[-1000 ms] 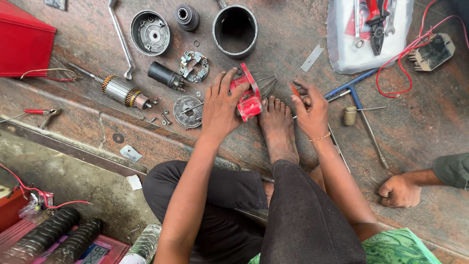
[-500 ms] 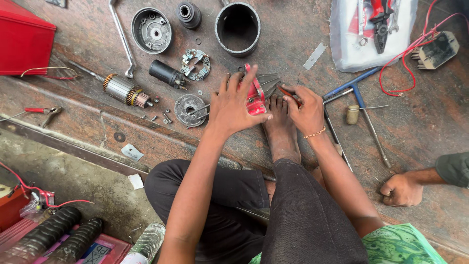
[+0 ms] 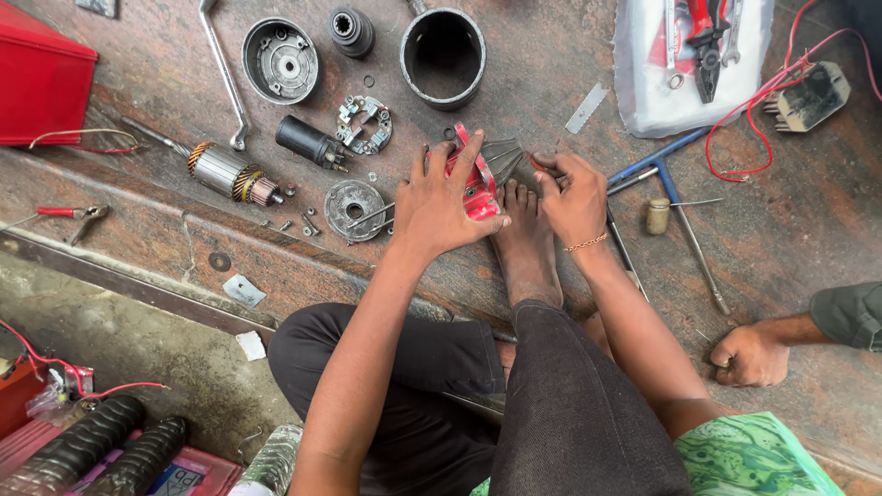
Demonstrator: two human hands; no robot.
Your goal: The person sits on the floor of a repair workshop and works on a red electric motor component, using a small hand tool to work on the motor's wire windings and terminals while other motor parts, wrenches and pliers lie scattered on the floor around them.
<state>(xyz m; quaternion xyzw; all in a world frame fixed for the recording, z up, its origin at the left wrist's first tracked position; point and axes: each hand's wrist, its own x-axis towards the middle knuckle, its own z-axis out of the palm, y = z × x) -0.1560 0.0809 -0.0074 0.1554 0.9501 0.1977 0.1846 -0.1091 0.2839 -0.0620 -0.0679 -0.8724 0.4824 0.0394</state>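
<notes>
My left hand grips a small red tool just above my bare foot on the brown stone floor. My right hand pinches a dark grey metal part held against the red tool. Around them lie pieces of a taken-apart motor: a copper-wound armature, a round end cover, a cylindrical housing, a brush plate, a black solenoid and a round plate.
A blue T-handle wrench and thin rods lie right of my hands. A white bag with pliers, a red-wired part, a red box and a bent wrench sit around. Another person's fist rests at right.
My hands have drawn together: the left hand with the red tool shifted right and the right hand moved in and took hold of the grey part against it.
</notes>
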